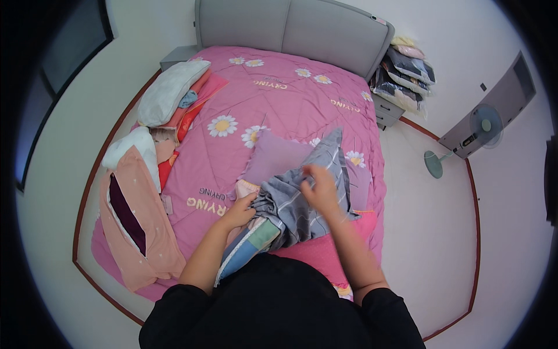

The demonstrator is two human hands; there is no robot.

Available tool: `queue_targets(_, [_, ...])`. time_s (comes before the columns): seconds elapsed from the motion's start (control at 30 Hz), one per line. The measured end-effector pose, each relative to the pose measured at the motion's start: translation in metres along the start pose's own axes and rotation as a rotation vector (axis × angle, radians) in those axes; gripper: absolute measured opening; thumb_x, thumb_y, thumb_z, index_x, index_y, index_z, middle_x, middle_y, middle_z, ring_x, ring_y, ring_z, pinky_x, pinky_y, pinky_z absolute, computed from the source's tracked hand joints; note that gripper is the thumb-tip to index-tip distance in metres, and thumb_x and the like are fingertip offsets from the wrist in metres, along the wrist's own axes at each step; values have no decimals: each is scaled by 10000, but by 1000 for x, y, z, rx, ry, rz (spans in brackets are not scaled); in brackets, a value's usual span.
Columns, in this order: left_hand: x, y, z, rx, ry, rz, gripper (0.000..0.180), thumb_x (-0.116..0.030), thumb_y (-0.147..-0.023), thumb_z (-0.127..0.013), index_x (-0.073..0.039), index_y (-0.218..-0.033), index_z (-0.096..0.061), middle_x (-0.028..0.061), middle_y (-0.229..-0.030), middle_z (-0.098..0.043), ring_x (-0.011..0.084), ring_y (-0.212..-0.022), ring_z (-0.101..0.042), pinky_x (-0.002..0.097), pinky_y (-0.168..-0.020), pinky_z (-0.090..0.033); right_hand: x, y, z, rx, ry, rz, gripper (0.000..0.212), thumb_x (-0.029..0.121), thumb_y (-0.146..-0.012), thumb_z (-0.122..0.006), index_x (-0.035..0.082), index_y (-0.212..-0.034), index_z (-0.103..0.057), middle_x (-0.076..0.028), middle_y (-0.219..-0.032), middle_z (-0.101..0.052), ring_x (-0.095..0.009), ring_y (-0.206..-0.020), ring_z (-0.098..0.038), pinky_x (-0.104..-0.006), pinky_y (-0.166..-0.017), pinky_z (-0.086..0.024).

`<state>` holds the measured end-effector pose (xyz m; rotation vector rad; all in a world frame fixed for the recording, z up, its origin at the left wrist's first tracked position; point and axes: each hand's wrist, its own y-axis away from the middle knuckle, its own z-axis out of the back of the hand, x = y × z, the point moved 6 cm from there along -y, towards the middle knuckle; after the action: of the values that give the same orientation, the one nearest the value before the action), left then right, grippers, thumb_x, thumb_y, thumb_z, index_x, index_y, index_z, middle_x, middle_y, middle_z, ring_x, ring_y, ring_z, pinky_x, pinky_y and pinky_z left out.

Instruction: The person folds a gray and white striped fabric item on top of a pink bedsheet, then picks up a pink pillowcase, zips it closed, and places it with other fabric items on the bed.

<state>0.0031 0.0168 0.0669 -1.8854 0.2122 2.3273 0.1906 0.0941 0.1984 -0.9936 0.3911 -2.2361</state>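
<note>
Left hand (239, 210) closed on edge of grey striped cloth (302, 203). Right hand (319, 189) pinched cloth's top, fingers curled. Cloth bunched between both hands, on pink bed (279, 99).

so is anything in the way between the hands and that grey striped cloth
Nothing visible. Both hands are already on the grey striped cloth: the left hand grips its bunched edge, the right hand rests on top, fingers curled into the fabric.

Grey striped pillowcase (317, 192) soft matt cloth; quilt (279, 110) matt.
</note>
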Motion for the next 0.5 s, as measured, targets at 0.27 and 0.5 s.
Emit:
queue_targets(0.27, [-3, 4, -18, 13, 149, 17, 436, 60, -641, -390, 41, -1071, -459, 122, -982, -548, 168, -942, -498, 260, -821, -375, -67, -41, 21, 486, 594, 187, 640, 63, -506, -687, 163, -1106, -490, -15, -1195, -446, -227, -1173, -347, -467, -957, -257])
queue_targets(0.5, [9, 5, -27, 79, 207, 15, 385, 52, -635, -402, 47, -1014, -473, 117, -912, -556, 162, -888, -509, 251, -782, -392, -59, -40, -28, 914, 689, 427, 515, 118, -462, -729, 160, -944, -552, 8, -971, -552, -186, -1062, -443, -410, -941, -282])
